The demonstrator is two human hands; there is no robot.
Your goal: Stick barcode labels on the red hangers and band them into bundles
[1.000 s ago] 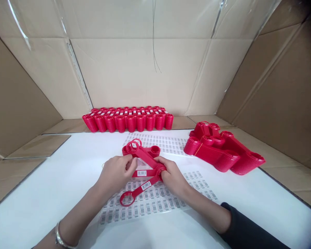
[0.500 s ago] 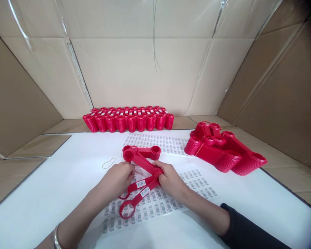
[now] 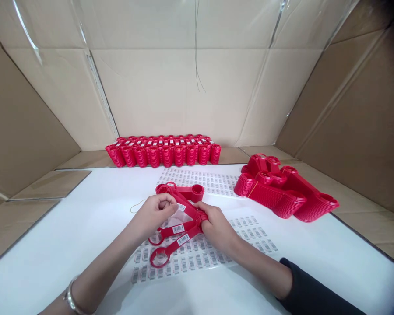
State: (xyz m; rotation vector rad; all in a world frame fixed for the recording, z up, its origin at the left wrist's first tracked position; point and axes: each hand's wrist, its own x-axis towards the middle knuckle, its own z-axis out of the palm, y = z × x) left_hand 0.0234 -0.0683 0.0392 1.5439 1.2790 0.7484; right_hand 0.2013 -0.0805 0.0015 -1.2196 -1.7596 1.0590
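Both hands meet over the middle of the white table (image 3: 68, 236). My right hand (image 3: 216, 227) is closed on the joined ends of several flat red plastic wrench-shaped pieces (image 3: 175, 229), which fan out to the left; some carry barcode labels. My left hand (image 3: 154, 212) pinches one of these pieces near its middle, above a small white patch. Another red piece (image 3: 192, 191) lies just beyond the hands. A sheet of barcode stickers (image 3: 197, 256) lies under the fanned pieces.
A row of stacked red pieces (image 3: 162, 151) stands along the back edge. A slumped pile of the same pieces (image 3: 282, 192) lies at the right. A second sticker sheet (image 3: 200, 179) and a rubber band (image 3: 136, 206) lie nearby. Cardboard walls (image 3: 170, 87) enclose the table.
The fanned pieces have spread: two labelled ones now lie low on the sticker sheet. My left hand dropped to them, then rose again to pinch an upper piece. My right hand stayed put.
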